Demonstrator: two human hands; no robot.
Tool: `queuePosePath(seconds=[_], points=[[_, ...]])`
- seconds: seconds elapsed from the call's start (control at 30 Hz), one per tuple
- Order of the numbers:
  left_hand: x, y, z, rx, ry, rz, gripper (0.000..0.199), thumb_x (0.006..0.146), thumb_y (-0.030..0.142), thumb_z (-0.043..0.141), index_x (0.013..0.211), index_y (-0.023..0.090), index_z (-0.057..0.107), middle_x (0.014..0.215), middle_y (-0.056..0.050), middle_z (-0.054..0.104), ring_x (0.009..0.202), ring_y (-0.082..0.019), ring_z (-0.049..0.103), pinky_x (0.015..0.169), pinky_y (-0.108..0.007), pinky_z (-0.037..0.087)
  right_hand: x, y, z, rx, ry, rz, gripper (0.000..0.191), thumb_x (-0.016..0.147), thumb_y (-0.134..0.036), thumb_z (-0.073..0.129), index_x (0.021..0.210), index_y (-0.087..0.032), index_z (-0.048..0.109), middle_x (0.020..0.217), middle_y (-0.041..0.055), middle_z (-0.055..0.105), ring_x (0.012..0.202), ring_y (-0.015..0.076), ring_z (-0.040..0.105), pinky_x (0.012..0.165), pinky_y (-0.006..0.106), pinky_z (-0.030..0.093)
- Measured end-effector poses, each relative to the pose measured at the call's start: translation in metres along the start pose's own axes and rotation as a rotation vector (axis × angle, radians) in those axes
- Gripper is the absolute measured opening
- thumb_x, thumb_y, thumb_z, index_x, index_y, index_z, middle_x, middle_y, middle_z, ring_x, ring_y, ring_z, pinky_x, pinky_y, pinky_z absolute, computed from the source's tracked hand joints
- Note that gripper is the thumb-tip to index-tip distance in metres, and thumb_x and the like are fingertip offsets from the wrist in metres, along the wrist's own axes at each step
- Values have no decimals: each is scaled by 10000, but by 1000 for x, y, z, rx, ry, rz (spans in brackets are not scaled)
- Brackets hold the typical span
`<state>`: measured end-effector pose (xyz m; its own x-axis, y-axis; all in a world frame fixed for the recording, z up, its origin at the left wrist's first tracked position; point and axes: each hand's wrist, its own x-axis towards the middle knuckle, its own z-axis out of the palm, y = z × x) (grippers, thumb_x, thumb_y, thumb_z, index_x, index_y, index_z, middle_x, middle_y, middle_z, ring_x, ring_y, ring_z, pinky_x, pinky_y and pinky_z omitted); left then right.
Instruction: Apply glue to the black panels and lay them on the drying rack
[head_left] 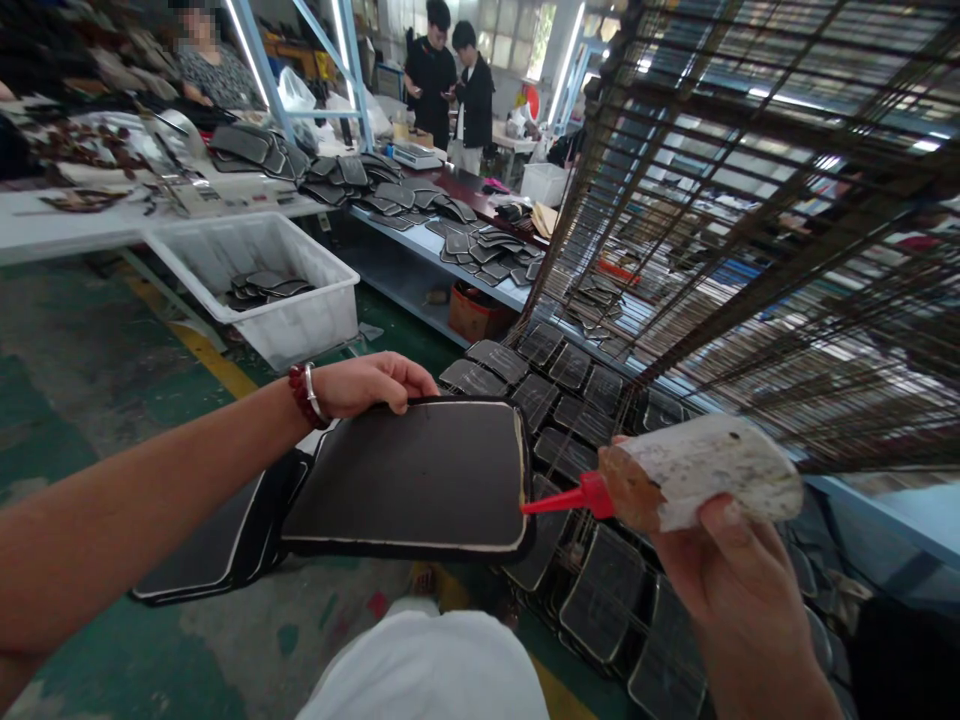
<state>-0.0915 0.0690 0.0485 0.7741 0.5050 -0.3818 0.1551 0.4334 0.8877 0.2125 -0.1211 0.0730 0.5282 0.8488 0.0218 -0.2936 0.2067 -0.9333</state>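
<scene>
My left hand point(379, 385) grips the top edge of a dark flat panel point(420, 480) with rounded corners, thumb on its face. A pale line of glue runs along the panel's border. In my right hand point(735, 560) is a stained white glue bottle point(712, 465), held on its side. Its red nozzle point(566, 495) points left, and the tip is at the panel's right edge, seemingly touching the pale line. Beneath my left forearm, more dark panels point(217, 540) with pale borders lie partly hidden behind the held one.
Wire racks point(750, 200) slant up on the right; many bordered panels point(604, 590) lie on the lower wire shelves. A white bin point(300, 320) with dark pieces stands left. Behind, a long table point(420, 235) carries piles of panels. Several people are in the background.
</scene>
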Motion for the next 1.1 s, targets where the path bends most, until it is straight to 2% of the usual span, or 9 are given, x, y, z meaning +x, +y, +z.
queuePosePath(seconds=[0.13, 0.27, 0.37, 0.53, 0.77, 0.97, 1.1], points=[[-1, -4, 2, -61, 70, 14, 349, 516, 31, 590, 818, 117, 741, 824, -101, 741, 673, -207, 679, 596, -271, 549, -5, 0, -5, -8, 49, 21, 592, 641, -392, 820, 1179, -258, 613, 1134, 93, 683, 971, 309, 672, 867, 541, 555], [-2, -12, 10, -175, 115, 58, 344, 536, 22, 616, 848, 119, 722, 845, -88, 738, 679, -188, 678, 604, -260, 552, -1, 5, -11, 24, 192, -46, 533, 678, -358, 803, 1171, -267, 623, 1161, 27, 673, 1026, 212, 651, 888, 352, 562], [-1, -21, 18, -252, 121, 72, 336, 557, 17, 631, 868, 122, 700, 884, -89, 736, 715, -191, 683, 649, -281, 563, 4, 10, -14, 60, 218, -83, 471, 732, -344, 776, 1170, -275, 620, 1157, -5, 670, 1053, 163, 631, 887, 276, 553], [5, -35, 26, -318, 138, 65, 352, 577, 0, 647, 900, 136, 677, 943, -85, 731, 752, -183, 686, 663, -268, 561, 8, 17, -16, 71, 235, -119, 337, 785, -310, 735, 1097, -221, 645, 1108, 19, 679, 1015, 153, 638, 872, 264, 554], [12, -41, 31, -330, 151, 63, 355, 594, -6, 663, 924, 125, 657, 869, -70, 718, 724, -184, 682, 661, -288, 564, 3, 24, -16, 109, 233, -116, 335, 764, -269, 749, 1076, -199, 650, 1012, 9, 690, 883, 136, 657, 720, 227, 587], [18, -45, 35, -350, 173, 65, 354, 588, -28, 651, 911, 116, 650, 875, -85, 722, 706, -180, 684, 659, -291, 566, -12, 34, -16, 102, 243, -51, 312, 778, -258, 736, 1074, -199, 655, 1032, 7, 694, 933, 132, 656, 821, 238, 567], [22, -45, 37, -366, 215, 55, 349, 582, -39, 641, 899, 105, 654, 829, -88, 719, 659, -179, 682, 622, -291, 571, -22, 40, -16, 54, 243, -22, 348, 771, -275, 744, 1095, -194, 647, 1033, 24, 697, 916, 140, 661, 815, 244, 564]])
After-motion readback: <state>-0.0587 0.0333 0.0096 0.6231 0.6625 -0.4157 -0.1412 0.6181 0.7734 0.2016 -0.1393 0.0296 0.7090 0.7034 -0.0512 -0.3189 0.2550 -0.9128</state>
